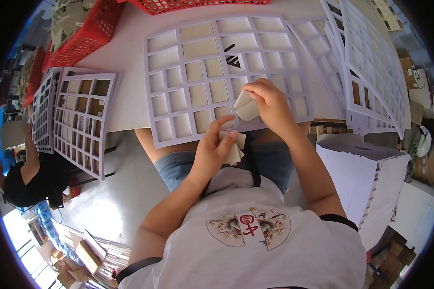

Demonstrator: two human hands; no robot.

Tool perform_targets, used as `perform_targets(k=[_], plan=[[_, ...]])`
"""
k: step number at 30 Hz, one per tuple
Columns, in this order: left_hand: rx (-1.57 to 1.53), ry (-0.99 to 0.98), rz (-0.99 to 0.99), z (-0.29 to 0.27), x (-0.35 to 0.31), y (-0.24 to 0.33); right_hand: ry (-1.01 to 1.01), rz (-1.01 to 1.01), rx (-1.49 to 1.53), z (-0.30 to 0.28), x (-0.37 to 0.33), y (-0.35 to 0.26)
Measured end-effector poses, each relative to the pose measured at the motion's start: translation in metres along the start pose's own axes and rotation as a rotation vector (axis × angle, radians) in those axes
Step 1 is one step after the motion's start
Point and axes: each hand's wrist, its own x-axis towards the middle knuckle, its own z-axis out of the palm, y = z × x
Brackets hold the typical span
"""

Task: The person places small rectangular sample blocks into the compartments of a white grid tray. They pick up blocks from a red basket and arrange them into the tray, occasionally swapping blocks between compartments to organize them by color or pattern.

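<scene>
A white lattice panel (178, 140) lies across the table in front of me, its grid made of square and oblong cells. Cream rectangular pieces (214, 67) fill some cells in the middle columns, and one upper cell shows a black printed mark. Held between the fingers and thumb of my right hand (272, 103) are cream pieces (248, 111), tilted over the lower middle cells. My left hand (212, 151) grips a small stack of similar cream pieces (235, 153) just off the panel's near edge. Its lower fingers are partly hidden.
Red plastic baskets (89, 41) stand at the far left and far edge, the left one heaped with cream pieces. More lattice panels (371, 62) are piled at the right, others (84, 120) lean at the left. A co-worker's arm (31, 159) shows beyond those. A white carton (357, 168) stands right.
</scene>
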Motion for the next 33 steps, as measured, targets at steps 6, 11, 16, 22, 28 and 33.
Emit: perform_targets(k=[6, 11, 16, 22, 28, 33], plan=[[0.170, -0.011, -0.047, 0.010, 0.012, -0.003, 0.209, 0.268, 0.246, 0.009, -0.002, 0.007], [0.482, -0.028, 0.018, 0.013, 0.009, 0.006, 0.417, 0.180, 0.311, 0.000, -0.013, -0.003], [0.467, -0.040, 0.013, 0.012, 0.004, 0.006, 0.271, 0.193, 0.096, 0.015, -0.042, -0.021], [0.571, -0.084, 0.024, 0.010, 0.000, 0.012, 0.050, 0.139, 0.154, 0.015, -0.033, -0.018], [0.633, -0.023, 0.071, 0.006, -0.005, -0.009, -0.105, -0.116, 0.061, 0.009, -0.037, -0.001], [0.614, -0.075, 0.075, 0.008, -0.005, -0.005, -0.065, -0.137, 0.003, 0.001, -0.043, -0.002]])
